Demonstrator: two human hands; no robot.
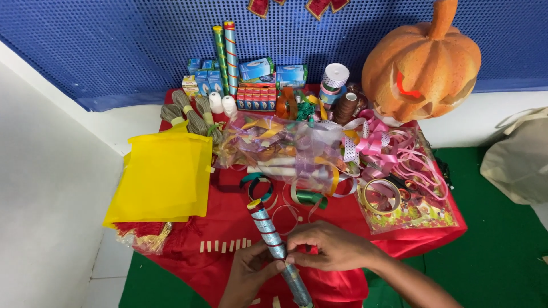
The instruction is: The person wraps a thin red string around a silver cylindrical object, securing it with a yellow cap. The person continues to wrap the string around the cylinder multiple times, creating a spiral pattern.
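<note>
Head view: both hands low centre, working one thing. Left hand (248, 274) wraps the silver-blue foil-wound stick (274, 242) from below, fingers closed round its lower part. Right hand (328, 246) comes in from the right, fingertips (291, 258) pinched on the same stick just beside the left thumb. Hands touching, both clamped on it.

Stick runs diagonally: yellow-capped top end up and left of the hands, bottom end down past the left wrist, out at the frame edge. It sits over a red cloth (228, 228).

Just above the stick's top: green ribbon loops (258, 185). Further up from the hands: clear bag of mixed ribbons (279, 151). Up and right of the right hand: tape roll (381, 197) on a clear packet, pink ribbon tangle (394, 154) behind it. Up and left of the left hand: stack of yellow sheets (162, 177).

Far side, well apart from the hands: two more upright foil sticks (226, 54), small boxes, thread spools, orange pumpkin lantern (422, 65) at far right.
</note>
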